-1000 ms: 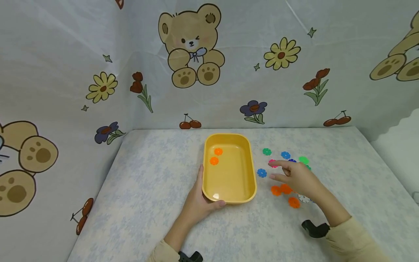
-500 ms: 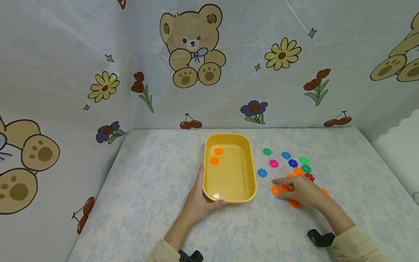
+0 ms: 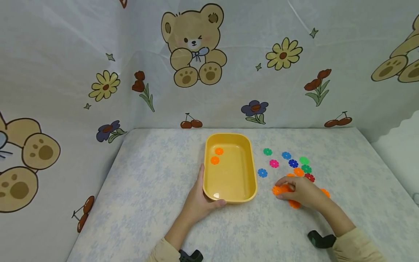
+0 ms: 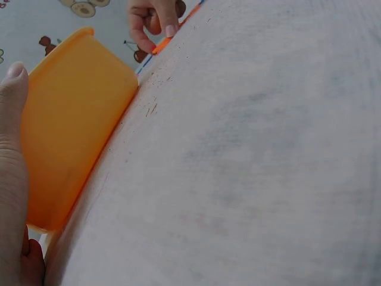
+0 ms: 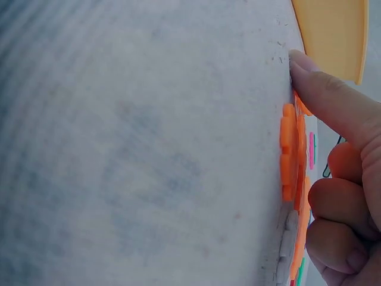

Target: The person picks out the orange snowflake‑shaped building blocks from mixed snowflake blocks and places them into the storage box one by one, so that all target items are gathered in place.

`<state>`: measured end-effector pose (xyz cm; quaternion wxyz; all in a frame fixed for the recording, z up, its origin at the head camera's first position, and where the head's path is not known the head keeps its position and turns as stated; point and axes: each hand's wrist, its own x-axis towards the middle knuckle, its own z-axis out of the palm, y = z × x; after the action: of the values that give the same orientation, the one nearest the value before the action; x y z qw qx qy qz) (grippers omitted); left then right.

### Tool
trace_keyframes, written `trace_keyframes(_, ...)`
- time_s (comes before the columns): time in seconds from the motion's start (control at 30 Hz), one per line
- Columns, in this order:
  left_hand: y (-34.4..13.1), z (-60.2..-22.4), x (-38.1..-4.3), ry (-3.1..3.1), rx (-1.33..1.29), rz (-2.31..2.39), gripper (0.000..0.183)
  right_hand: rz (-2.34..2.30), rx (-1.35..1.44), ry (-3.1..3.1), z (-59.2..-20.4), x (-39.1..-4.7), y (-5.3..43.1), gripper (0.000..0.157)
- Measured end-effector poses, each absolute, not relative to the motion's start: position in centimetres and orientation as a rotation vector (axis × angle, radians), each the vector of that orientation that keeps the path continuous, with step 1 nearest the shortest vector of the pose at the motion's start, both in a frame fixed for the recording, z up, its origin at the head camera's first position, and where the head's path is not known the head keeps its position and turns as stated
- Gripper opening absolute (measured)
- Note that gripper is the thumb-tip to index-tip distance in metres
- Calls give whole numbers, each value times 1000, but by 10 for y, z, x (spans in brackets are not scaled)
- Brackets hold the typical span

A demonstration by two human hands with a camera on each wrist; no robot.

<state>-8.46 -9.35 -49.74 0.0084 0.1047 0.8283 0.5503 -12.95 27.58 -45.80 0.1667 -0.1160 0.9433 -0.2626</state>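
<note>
Bear-printed cloth (image 3: 226, 103) backs the mottled surface (image 3: 147, 189) at twelve o'clock; the left hand (image 3: 198, 204) grips the yellow tray (image 3: 233, 176) at seven; at the tray's four, the right hand (image 3: 302, 192) pinches an orange disc (image 3: 276, 190).

mottled table (image 3: 131, 203) (pale blue), yellow tray (image 3: 229, 178), discs (image 3: 274, 163)

Screened-off indoor corner, room type unclear: bear-print sheeting (image 3: 242, 72) behind and beside mottled tabletop (image 3: 157, 174).

Even light put glare on the glossy yellow rectangular tray (image 3: 230, 176); wrist views blurred the mottled blue-white bench (image 5: 149, 149)
</note>
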Motion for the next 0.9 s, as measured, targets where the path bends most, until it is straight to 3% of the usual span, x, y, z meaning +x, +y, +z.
trace_keyframes(0.9, -93, -496, -85, 2561, 337, 1741, 131, -899, -473, 2683, -462, -126, 280, 26)
